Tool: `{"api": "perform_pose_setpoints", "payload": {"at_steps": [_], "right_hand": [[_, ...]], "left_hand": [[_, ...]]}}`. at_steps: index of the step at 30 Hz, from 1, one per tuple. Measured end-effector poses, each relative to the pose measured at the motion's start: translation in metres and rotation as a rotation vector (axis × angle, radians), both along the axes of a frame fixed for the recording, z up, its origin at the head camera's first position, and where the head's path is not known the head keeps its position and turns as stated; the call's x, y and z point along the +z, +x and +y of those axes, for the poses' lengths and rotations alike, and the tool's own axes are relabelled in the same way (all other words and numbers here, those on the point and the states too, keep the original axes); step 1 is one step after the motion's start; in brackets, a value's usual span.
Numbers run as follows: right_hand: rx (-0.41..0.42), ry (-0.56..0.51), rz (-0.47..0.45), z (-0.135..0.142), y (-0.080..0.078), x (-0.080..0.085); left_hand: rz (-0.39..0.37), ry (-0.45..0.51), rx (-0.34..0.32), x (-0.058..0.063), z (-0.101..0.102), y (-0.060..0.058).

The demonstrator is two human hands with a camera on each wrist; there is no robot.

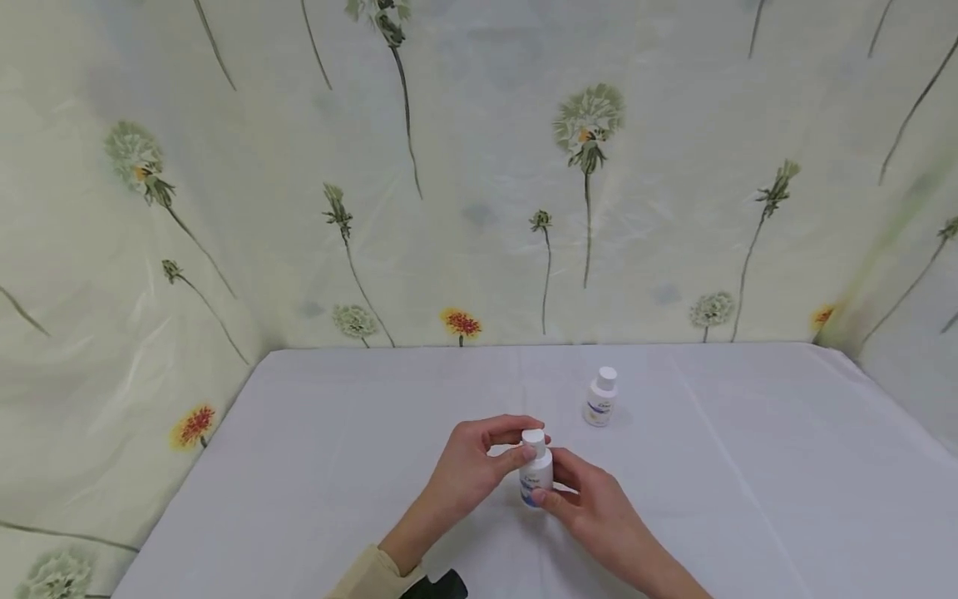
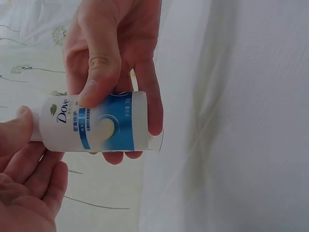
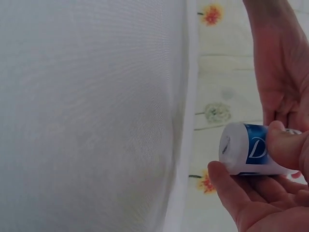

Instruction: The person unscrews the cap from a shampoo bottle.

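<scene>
A small white Dove bottle (image 1: 533, 476) with a blue-printed label stands between both hands, near the middle of the table. My left hand (image 1: 475, 462) pinches its white cap (image 1: 533, 438) between thumb and fingers. Lower down, my right hand (image 1: 599, 503) grips the bottle's body. In the left wrist view the label side of the bottle (image 2: 118, 123) faces the camera, and the right thumb (image 2: 99, 79) presses on it. The right wrist view shows the bottle's white base (image 3: 233, 149), with a right fingertip beside it; the cap end is hidden there.
A second white bottle (image 1: 600, 401) of the same look stands upright farther back, slightly right of the hands. The white cloth-covered table (image 1: 337, 416) ends at a back wall of flower-printed sheeting (image 1: 479, 166). Similar sheeting hangs at both sides.
</scene>
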State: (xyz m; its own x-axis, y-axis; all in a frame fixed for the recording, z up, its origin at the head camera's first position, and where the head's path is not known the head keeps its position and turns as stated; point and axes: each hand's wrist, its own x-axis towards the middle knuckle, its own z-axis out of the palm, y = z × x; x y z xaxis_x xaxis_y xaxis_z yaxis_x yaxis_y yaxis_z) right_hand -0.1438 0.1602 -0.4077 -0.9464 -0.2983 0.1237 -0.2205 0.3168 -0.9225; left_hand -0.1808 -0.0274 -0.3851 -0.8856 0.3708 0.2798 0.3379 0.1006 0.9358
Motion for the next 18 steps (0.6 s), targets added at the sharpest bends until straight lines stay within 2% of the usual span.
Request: {"api": "perform_pose_setpoints", "payload": {"at_steps": [3, 9, 12, 15, 18], "right_hand": [[-0.036, 0.022, 0.005, -0.0007, 0.0017, 0.0007], [-0.113, 0.053, 0.009, -0.0044, 0.0033, 0.0001], [-0.15, 0.068, 0.0, -0.0047, 0.0047, 0.0008], [-0.161, 0.054, -0.039, -0.0036, 0.0047, 0.0037], [-0.146, 0.028, -0.062, -0.0029, 0.0034, 0.0064]], "left_hand": [[-0.031, 0.028, 0.017, -0.0005, 0.0024, 0.0016], [-0.091, 0.078, 0.132, -0.005, 0.0065, 0.0016], [-0.087, 0.073, 0.175, -0.0082, 0.0083, 0.0019], [-0.083, 0.062, 0.176, -0.0044, 0.0085, 0.0031], [-0.067, 0.044, 0.131, -0.0021, 0.0064, 0.0011]]}}
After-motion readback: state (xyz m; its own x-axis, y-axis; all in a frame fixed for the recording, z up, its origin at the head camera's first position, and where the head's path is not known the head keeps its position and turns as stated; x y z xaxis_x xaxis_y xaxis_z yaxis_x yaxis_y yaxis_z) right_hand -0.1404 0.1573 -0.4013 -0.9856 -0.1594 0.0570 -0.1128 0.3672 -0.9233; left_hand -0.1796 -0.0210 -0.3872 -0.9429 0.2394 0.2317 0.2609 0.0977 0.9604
